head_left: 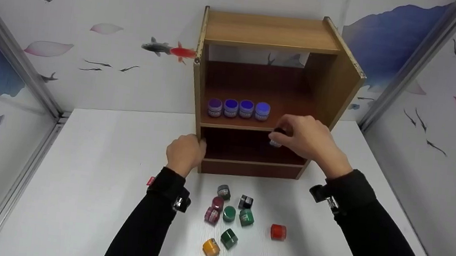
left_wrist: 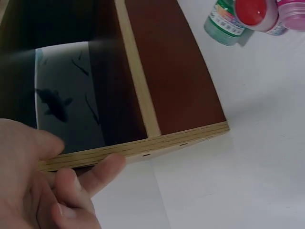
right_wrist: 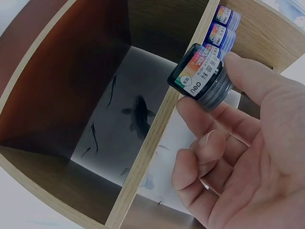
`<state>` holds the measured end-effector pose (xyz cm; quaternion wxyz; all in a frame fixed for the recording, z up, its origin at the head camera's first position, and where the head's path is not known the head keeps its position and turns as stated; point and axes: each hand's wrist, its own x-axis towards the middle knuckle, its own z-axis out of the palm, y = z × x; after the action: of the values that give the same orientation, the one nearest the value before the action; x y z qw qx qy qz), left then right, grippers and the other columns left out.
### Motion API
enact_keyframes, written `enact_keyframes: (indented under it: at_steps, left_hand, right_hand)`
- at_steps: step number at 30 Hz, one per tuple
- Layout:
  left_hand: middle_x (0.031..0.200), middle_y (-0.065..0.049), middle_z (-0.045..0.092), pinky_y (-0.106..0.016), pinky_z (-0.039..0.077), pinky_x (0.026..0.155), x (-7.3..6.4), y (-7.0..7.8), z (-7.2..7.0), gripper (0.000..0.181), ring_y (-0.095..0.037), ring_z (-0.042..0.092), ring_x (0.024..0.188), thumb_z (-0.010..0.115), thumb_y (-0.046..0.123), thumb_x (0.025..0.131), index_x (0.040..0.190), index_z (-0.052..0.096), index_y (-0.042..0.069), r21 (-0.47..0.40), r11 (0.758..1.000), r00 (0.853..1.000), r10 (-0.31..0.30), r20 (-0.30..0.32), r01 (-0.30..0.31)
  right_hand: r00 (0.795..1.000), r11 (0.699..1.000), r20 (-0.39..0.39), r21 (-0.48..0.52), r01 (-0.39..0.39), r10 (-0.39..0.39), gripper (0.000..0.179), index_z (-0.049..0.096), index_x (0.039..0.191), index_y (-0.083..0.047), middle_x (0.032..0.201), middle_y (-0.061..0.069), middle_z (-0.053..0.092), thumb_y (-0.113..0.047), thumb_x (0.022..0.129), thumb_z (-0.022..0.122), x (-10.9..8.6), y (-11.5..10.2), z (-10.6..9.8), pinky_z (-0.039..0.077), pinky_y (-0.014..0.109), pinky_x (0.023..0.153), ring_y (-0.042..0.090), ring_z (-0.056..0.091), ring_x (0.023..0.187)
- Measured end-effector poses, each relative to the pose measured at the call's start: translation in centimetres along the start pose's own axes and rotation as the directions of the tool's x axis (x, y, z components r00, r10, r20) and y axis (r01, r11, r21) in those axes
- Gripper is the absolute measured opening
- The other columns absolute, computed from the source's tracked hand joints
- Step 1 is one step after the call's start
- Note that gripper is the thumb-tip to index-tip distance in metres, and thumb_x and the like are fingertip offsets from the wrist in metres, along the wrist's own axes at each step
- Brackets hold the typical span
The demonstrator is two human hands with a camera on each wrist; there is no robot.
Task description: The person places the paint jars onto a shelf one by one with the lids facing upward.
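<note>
My right hand (head_left: 305,136) pinches a small dark paint jar (right_wrist: 198,74) between thumb and fingers. The jar is tilted, close to the front edge of the middle board, with the lower compartment behind it. In the head view the hand covers much of it. My left hand (head_left: 185,154) grips the left side panel of a wooden shelf unit (head_left: 272,31), thumb on the inner side and fingers outside, as the left wrist view shows. Several blue and purple paint jars (head_left: 246,109) stand upright in a row on the middle board, left of my right hand.
Loose paint jars lie on the white table (head_left: 121,176) before the unit: a yellow jar (head_left: 211,248), a red-orange jar (head_left: 278,232), a green jar (head_left: 246,217), and several other green, dark red, grey and black ones. Patterned panels (head_left: 111,69) wall the table's back and sides.
</note>
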<state>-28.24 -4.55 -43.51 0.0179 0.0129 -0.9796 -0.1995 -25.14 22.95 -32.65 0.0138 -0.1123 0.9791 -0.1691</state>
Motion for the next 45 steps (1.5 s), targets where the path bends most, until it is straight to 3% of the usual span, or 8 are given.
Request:
enact_keyframes:
  at_steps: [8, 20, 24, 34, 41, 45]
  left_hand:
    - [0.070, -0.010, 0.068, -0.035, 0.044, 0.047, 0.2, 0.8, -1.5, 0.044, -0.025, 0.065, 0.064, 0.048, 0.033, 0.098, 0.064, 0.061, 0.010, 0.027, 1.000, 1.000, -0.009, -0.027, 0.010]
    - [0.063, -0.009, 0.065, -0.035, 0.045, 0.045, 0.0, 0.8, -1.1, 0.044, -0.021, 0.060, 0.056, 0.049, 0.028, 0.099, 0.060, 0.058, 0.010, 0.043, 0.999, 0.997, 0.018, -0.079, -0.015]
    - [0.063, -0.007, 0.063, -0.034, 0.044, 0.045, -0.1, 0.7, -1.0, 0.045, -0.019, 0.059, 0.056, 0.047, 0.026, 0.099, 0.057, 0.054, 0.012, 0.033, 0.999, 0.998, 0.009, -0.063, -0.007]
    - [0.069, -0.009, 0.067, -0.038, 0.050, 0.051, 0.0, 1.0, -1.2, 0.043, -0.023, 0.064, 0.063, 0.045, 0.028, 0.100, 0.065, 0.062, 0.009, 0.030, 1.000, 0.999, -0.001, -0.040, 0.002]
    - [0.061, -0.004, 0.059, -0.034, 0.042, 0.045, -0.1, 0.9, -1.1, 0.044, -0.017, 0.055, 0.055, 0.046, 0.027, 0.099, 0.057, 0.051, 0.014, 0.016, 1.000, 0.998, 0.008, -0.069, -0.007]
    - [0.062, -0.005, 0.061, -0.035, 0.044, 0.046, 0.0, 0.8, -1.1, 0.044, -0.019, 0.057, 0.056, 0.047, 0.028, 0.099, 0.058, 0.053, 0.013, 0.019, 1.000, 0.997, 0.012, -0.075, -0.011]
  right_hand:
    - [0.998, 0.998, -0.055, -0.059, -0.014, 0.011, 0.035, 0.067, 0.112, -0.014, 0.095, 0.005, 0.068, -0.043, 0.092, 0.064, 1.1, -0.5, -0.8, 0.046, 0.040, 0.071, 0.022, 0.059, 0.080]
    - [0.983, 0.983, -0.174, -0.163, -0.085, 0.057, 0.039, 0.066, 0.108, -0.009, 0.098, 0.013, 0.070, -0.044, 0.092, 0.065, 3.1, -0.6, -0.9, 0.051, 0.048, 0.067, 0.032, 0.065, 0.080]
    - [0.976, 0.977, -0.213, -0.193, -0.092, 0.050, 0.038, 0.065, 0.105, -0.007, 0.093, 0.015, 0.069, -0.042, 0.091, 0.066, 3.6, -0.7, -0.6, 0.052, 0.048, 0.065, 0.032, 0.063, 0.074]
    - [0.971, 0.979, -0.238, -0.189, -0.078, 0.032, 0.036, 0.064, 0.103, -0.006, 0.091, 0.014, 0.068, -0.040, 0.091, 0.067, 4.4, -0.4, 0.0, 0.052, 0.048, 0.065, 0.031, 0.062, 0.073]
    - [0.971, 0.982, -0.238, -0.176, -0.069, 0.026, 0.037, 0.063, 0.105, -0.007, 0.094, 0.014, 0.068, -0.040, 0.091, 0.067, 4.4, -0.3, 0.2, 0.052, 0.050, 0.068, 0.032, 0.063, 0.077]
    - [0.973, 0.983, -0.229, -0.170, -0.068, 0.028, 0.038, 0.063, 0.108, -0.007, 0.096, 0.014, 0.068, -0.040, 0.091, 0.066, 4.5, -0.3, 0.2, 0.053, 0.050, 0.069, 0.032, 0.063, 0.078]
